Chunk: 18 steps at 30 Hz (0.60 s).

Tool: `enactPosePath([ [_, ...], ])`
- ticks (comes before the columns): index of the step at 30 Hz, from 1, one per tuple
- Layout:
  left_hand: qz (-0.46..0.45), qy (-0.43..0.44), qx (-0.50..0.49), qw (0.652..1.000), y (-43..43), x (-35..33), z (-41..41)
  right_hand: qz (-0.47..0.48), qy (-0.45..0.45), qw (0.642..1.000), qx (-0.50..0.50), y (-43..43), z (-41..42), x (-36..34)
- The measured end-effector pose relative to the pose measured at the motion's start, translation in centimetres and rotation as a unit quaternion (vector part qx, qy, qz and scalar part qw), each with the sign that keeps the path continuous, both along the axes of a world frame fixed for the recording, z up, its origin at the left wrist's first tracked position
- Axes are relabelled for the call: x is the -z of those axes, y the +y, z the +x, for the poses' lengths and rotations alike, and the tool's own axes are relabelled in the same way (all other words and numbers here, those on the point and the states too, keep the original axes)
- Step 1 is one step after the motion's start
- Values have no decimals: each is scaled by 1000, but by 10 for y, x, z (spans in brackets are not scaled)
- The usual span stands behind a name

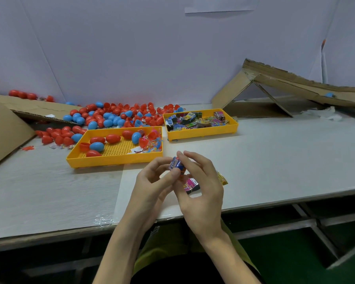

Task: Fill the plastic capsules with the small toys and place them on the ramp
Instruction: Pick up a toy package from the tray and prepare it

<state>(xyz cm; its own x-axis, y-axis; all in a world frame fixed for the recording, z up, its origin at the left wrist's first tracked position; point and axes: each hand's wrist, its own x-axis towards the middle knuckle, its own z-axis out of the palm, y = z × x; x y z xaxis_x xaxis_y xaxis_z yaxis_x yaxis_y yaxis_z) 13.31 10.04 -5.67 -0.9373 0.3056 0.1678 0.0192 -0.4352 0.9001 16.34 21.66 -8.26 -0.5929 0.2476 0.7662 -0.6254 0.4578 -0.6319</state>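
Your left hand [152, 186] and right hand [201, 189] are together, both pinching 1 blue toy packet [175, 165] (against a red capsule half [182, 171]).

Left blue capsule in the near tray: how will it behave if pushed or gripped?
Likely rolls: the blue capsule is a smooth egg on its side, though the tray rim should stop it. Probably light and slick: glossy plastic. Separate halves lie nearby, so a squeeze might pop it open.
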Motion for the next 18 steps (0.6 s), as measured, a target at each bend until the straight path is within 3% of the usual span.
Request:
enactPosePath([
  [4, 47, -21, 23, 998, -2, -1, 1, -13, -3, 1000, -3, -1, 0, 0],
  [18, 45, -14, 1, 999, -3, 1, -1, -9, 9, 1000, -11, 0, 1, 0],
])
